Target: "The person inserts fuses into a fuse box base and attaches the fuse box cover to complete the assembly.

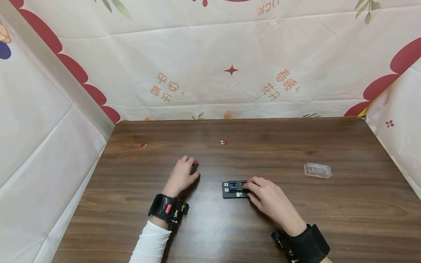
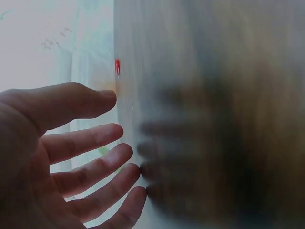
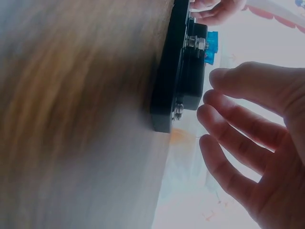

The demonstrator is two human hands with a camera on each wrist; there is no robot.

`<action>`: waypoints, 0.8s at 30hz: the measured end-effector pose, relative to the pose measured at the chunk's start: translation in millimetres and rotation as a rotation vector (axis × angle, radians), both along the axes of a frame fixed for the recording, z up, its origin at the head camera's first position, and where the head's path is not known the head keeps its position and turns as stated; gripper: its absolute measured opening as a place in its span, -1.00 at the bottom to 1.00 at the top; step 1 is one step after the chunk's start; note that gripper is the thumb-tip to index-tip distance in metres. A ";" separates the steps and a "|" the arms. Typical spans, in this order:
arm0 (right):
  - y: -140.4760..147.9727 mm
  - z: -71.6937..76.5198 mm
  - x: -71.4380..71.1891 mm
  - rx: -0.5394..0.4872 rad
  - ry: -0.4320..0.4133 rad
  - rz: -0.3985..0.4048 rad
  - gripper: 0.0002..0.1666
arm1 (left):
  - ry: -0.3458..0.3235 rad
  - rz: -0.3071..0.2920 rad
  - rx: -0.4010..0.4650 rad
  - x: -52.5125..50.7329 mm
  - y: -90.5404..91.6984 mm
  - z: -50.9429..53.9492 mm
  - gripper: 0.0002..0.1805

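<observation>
In the head view, a black block with metal bolts (image 1: 235,194) and a blue piece on top (image 1: 232,185) lies flat on the table. My right hand (image 1: 271,200) is over its right end, fingers loosely bent. The right wrist view has the thumb and fingers (image 3: 233,119) right beside the black block (image 3: 164,90), with nothing seen between them; whether they touch it I cannot tell. The blue piece (image 3: 211,47) sticks up beyond the thumb. To the block's left, my left hand (image 1: 182,174) rests on the table, fingers (image 2: 95,157) spread and relaxed, holding nothing.
A clear plastic cover (image 1: 318,170) lies on the table at the right. Small red-and-white pieces (image 1: 223,142) lie near the back edge, and similar ones (image 1: 143,145) lie further left. Printed cloth (image 1: 210,54) hangs behind the brown wooden table (image 1: 184,135).
</observation>
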State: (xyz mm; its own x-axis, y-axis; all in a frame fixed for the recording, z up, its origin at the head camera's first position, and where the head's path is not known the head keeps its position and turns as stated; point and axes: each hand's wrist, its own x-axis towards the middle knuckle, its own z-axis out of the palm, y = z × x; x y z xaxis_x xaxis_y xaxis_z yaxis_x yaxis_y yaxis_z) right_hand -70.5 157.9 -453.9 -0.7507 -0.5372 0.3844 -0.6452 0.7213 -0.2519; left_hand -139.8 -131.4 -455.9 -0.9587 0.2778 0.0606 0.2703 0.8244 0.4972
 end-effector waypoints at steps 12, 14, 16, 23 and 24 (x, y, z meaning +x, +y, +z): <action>7.7 5.1 -1.1 -0.015 -0.035 -0.083 -0.56 | -0.010 0.063 -0.039 -34.1 -47.6 12.8 -0.59; 8.5 6.2 -1.4 -0.019 -0.052 -0.090 -0.54 | -0.022 0.074 -0.043 -37.5 -55.5 14.3 -0.59; 8.5 6.9 -1.8 -0.025 -0.085 -0.091 -0.51 | -0.035 0.090 -0.055 -40.5 -63.8 16.7 -0.57; 6.8 8.4 -1.9 -0.026 -0.250 -0.103 -0.38 | -0.060 0.138 -0.058 -51.8 -94.1 28.2 -0.49; 6.5 8.5 -1.9 -0.021 -0.268 -0.108 -0.36 | -0.060 0.145 -0.059 -53.5 -99.0 29.6 -0.48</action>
State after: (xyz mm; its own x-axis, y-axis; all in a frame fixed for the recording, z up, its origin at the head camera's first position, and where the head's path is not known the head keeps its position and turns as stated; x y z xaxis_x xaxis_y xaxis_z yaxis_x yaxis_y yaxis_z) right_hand -72.5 164.4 -445.4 -0.8797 -0.4425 0.1743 -0.4729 0.7753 -0.4185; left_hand -193.3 -230.4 -426.3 -0.9904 0.1379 -0.0097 0.1181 0.8807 0.4588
